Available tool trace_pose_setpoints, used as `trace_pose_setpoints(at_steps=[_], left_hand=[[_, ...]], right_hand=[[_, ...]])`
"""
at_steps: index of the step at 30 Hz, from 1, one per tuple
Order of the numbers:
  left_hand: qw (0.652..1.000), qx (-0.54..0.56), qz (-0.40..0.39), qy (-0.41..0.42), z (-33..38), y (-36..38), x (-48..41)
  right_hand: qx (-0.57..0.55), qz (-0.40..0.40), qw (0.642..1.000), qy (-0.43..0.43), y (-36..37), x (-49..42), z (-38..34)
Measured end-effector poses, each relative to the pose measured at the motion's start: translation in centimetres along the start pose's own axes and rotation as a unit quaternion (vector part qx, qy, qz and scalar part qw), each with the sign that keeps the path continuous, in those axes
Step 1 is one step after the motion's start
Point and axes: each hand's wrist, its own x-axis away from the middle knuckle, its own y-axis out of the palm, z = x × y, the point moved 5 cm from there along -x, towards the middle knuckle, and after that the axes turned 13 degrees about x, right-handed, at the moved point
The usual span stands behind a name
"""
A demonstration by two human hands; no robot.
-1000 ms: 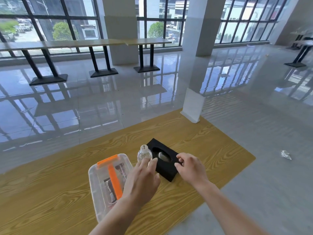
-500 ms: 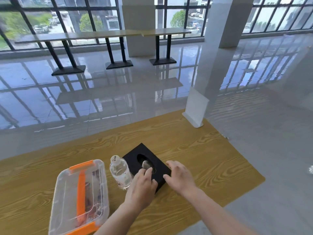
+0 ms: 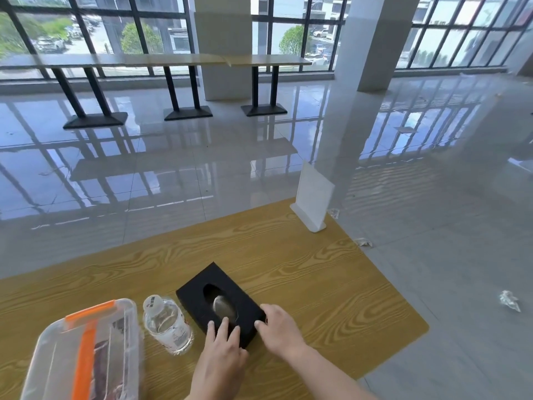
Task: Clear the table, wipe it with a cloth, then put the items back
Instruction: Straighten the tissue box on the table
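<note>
Tissue box (image 3: 242,298) on the table (image 3: 317,284), just beside the water bottle (image 3: 168,324); left hand (image 3: 220,356) lies flat-fingered on its top, right hand (image 3: 281,327) pinches the near corner (hands close together). Better grip both sides and lift level, clear of the bottle

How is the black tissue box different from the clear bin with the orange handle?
The black rectangular tissue box is opaque; the clear plastic bin with orange handle shows its contents. The left hand and right hand touch the tissue box; neither touches the bin. Both sit on the wooden table.
</note>
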Motion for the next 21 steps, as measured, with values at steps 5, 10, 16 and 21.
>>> trace_pose_setpoints(at_steps=[5, 10, 16, 21], left_hand=[[0.998, -0.002, -0.054, 0.039, 1.4, 1.6, -0.6], [0.971, 0.235, -0.021, -0.046, -1.2, 0.2, -0.9], [0.976, 0.171, -0.02, -0.134, -3.9, -0.9, -3.2], [0.988, 0.096, -0.035, -0.115, -2.5, 0.3, -2.5]], right_hand=[[-0.017, 0.028, 0.999, 0.035, -1.1, -1.1, 1.7], [-0.034, 0.041, 0.996, 0.076, -1.7, -1.8, 3.7], [-0.019, 0.062, 0.993, 0.101, 1.1, -1.8, 1.5], [-0.046, 0.063, 0.989, 0.126, 1.5, -2.7, 1.6]])
